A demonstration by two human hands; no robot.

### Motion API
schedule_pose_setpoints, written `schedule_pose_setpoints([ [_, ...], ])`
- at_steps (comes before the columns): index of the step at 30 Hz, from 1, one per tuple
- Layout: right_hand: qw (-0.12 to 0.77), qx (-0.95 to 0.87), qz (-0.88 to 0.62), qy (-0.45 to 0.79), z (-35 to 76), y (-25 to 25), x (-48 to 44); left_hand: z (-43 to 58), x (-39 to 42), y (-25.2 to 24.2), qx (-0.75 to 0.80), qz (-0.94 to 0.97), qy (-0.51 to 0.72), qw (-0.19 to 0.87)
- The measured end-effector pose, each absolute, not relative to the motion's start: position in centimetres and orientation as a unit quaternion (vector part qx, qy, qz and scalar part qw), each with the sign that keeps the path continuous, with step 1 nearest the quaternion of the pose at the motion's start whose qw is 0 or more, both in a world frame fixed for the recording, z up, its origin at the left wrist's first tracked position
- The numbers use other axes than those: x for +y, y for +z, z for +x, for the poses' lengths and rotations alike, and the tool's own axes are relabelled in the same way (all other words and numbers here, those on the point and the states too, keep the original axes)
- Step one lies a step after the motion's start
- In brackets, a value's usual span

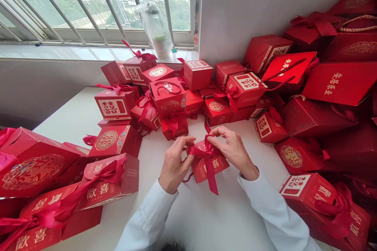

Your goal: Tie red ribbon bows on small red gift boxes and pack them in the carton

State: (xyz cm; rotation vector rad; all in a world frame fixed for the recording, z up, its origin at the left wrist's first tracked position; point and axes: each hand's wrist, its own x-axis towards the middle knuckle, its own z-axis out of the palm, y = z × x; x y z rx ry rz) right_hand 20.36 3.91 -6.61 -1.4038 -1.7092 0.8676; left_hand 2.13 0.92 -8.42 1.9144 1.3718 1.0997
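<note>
A small red gift box (216,164) with gold characters lies on the white table (212,211) in front of me. A red ribbon bow (203,151) sits on its top, with a tail hanging down towards me. My left hand (174,164) pinches the left loop of the bow. My right hand (232,147) pinches the right loop, fingers curled over the knot. Both arms wear white sleeves.
Piles of red gift boxes ring the working spot: ribboned boxes at the left (108,180), a heap in the middle back (167,98), larger boxes stacked high at the right (338,82). A bagged bottle (157,29) stands on the window sill.
</note>
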Motion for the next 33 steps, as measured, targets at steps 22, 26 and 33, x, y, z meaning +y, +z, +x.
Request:
schedule_pose_setpoints([
  [22,0.4,-0.664,-0.503,0.382,20.8,-5.7,3.3,3.9,2.2,-5.6,0.522,0.71,0.353,0.315],
  [26,0.41,-0.667,-0.489,0.385,20.8,-5.9,3.4,4.6,2.4,-5.6,0.544,0.665,0.371,0.353],
  [33,0.412,-0.688,-0.556,0.217,21.4,-5.2,0.6,4.7,3.1,-6.1,0.529,0.586,0.417,0.45],
])
